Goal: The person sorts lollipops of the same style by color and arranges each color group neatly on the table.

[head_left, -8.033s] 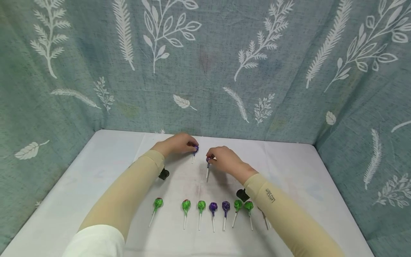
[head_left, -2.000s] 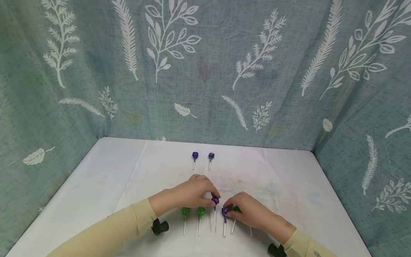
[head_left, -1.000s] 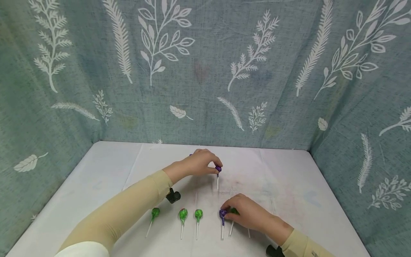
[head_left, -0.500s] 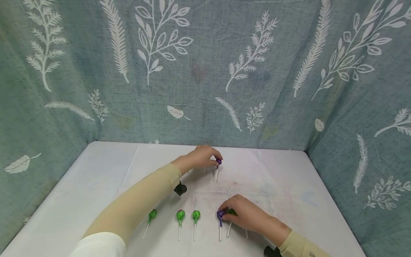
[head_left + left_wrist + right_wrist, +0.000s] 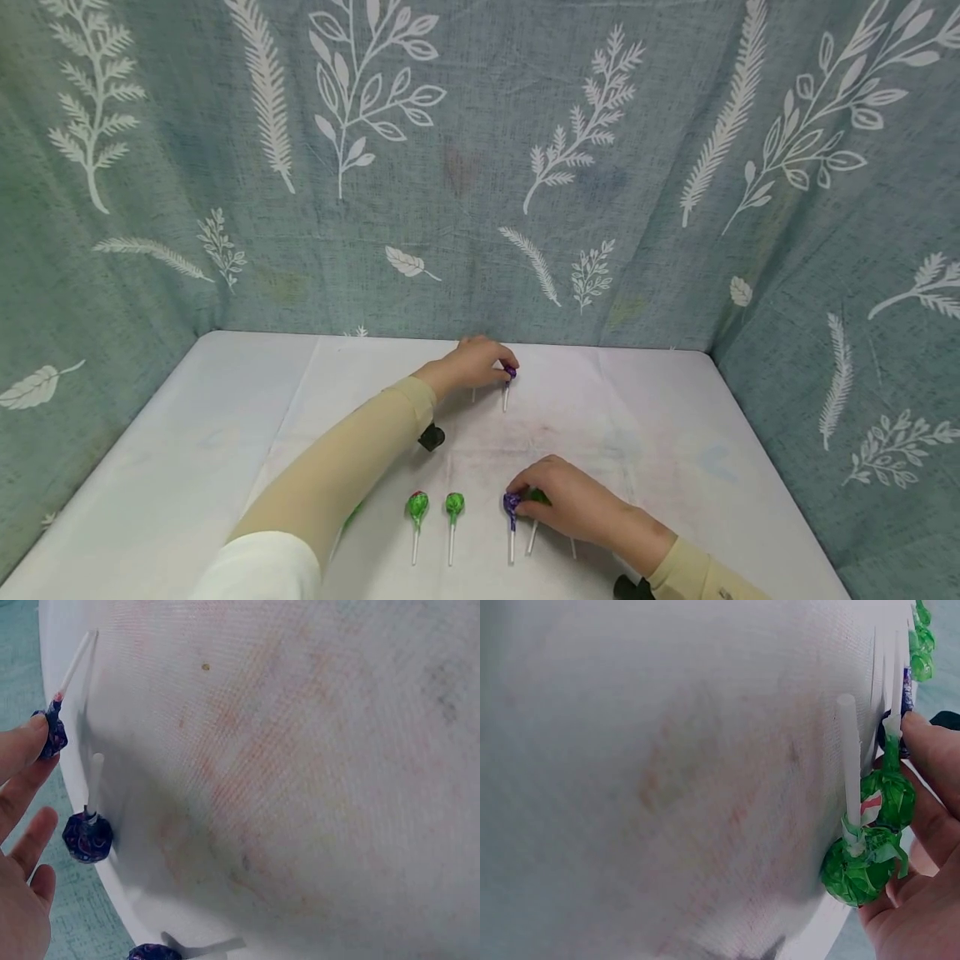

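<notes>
My left hand (image 5: pixel 474 364) is at the far part of the table, pinching a purple-wrapped lollipop (image 5: pixel 510 372) by its head between thumb and fingertip. Two more purple lollipops lie beside it; in the left wrist view one purple lollipop (image 5: pixel 88 838) is close below the fingers, another is cut off at the lower edge. Nearer the front, my right hand (image 5: pixel 566 498) holds the head of a purple lollipop (image 5: pixel 512 503) in the front row. Beneath that palm are two green lollipops, a nearer green lollipop (image 5: pixel 859 866) and a farther green lollipop (image 5: pixel 889 799).
Left of the right hand lie a green lollipop (image 5: pixel 417 507) and another green lollipop (image 5: pixel 454 505). A third green lollipop (image 5: pixel 352 515) is mostly hidden by the left sleeve. A leaf-patterned curtain (image 5: pixel 450 167) encloses the white table (image 5: pixel 225 417) at back and sides.
Two purple lollipops were set down at the back. My left hand then took another from the front row and carried it back beside them. My right hand moved to the front row's remaining purple one.
</notes>
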Demonstrator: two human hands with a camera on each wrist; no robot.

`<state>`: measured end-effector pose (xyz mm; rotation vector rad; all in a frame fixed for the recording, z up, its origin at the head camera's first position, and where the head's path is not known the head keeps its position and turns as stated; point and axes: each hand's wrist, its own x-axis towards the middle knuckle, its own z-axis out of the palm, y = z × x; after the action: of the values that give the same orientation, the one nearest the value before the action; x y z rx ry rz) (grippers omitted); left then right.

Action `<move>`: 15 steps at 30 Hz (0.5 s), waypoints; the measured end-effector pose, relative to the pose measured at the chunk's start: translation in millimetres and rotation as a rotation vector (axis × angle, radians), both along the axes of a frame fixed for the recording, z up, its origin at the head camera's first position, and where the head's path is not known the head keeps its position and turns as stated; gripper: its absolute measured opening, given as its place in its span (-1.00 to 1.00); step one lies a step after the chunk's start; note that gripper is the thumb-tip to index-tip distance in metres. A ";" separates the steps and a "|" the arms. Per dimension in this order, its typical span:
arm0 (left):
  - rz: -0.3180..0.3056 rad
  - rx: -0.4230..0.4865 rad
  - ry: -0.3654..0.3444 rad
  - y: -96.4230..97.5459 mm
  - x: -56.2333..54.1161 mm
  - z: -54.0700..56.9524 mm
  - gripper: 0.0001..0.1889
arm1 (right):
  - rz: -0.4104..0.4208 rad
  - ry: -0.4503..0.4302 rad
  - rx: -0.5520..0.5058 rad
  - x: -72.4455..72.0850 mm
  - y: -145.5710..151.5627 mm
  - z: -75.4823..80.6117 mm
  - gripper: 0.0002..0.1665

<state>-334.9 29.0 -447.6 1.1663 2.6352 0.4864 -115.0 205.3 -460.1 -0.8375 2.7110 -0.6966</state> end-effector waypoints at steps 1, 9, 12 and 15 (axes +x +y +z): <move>0.001 0.002 0.000 0.7 -0.7 -0.9 -0.71 | -0.003 -0.001 0.000 0.1 0.1 0.5 -0.73; 0.030 -0.015 -0.004 2.3 -4.2 -7.7 -0.72 | 0.013 0.000 -0.009 -0.1 0.2 0.6 -0.73; 0.037 -0.007 -0.018 2.2 -3.8 -6.6 -0.72 | 0.018 0.001 -0.011 -0.8 0.2 0.5 -0.73; 0.039 -0.005 -0.024 2.7 -3.3 -5.6 -0.72 | 0.016 -0.002 -0.013 -1.3 0.5 1.1 -0.74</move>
<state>-338.2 31.8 -453.2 1.1033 2.6418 0.4971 -116.3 205.8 -459.1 -0.8595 2.6976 -0.7117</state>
